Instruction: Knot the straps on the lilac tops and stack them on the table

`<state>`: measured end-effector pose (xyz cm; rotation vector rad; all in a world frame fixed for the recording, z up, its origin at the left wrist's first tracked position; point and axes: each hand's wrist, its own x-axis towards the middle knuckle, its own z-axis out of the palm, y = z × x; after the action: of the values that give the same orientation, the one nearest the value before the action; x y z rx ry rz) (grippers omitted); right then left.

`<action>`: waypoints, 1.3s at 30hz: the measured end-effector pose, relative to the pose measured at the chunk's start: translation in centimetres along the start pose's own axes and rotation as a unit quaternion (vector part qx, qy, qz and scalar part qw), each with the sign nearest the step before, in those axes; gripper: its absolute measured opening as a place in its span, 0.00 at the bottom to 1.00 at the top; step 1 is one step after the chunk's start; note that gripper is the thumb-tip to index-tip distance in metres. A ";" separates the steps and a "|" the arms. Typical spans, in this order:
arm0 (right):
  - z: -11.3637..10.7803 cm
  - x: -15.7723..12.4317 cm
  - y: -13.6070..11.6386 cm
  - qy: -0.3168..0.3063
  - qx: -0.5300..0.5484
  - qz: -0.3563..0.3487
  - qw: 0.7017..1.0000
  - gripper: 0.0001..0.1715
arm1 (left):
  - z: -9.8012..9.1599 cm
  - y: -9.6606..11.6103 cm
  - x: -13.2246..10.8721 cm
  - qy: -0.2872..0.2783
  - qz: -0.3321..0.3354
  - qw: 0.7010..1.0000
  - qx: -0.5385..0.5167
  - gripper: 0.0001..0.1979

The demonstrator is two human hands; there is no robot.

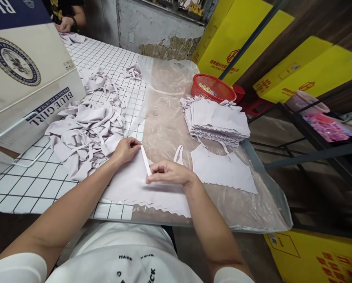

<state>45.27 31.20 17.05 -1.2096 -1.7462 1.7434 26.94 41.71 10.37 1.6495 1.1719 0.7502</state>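
Note:
A pale lilac camisole top with a scalloped hem lies in front of me at the table's near edge. One of its thin straps is stretched between my two hands. My left hand pinches the far end of the strap, and my right hand pinches the nearer end above the fabric. The other strap stands in a loop beyond my right hand. A second camisole lies flat to the right, with a neat stack of the same tops behind it.
A loose heap of lilac garments lies left, beside a beer carton. Clear plastic sheeting covers part of the grid-patterned cloth. A red basket stands behind the stack. A metal rack borders the right; another person's hand shows far left.

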 end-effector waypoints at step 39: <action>0.1 3.6 5.3 0.295 0.124 -0.120 0.940 0.22 | 1.1 2.7 -4.5 -0.093 -0.047 0.987 -0.121 0.21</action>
<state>44.79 33.15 10.94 -1.1880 -1.2184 1.2392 27.27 36.87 12.64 1.4188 0.9781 0.6361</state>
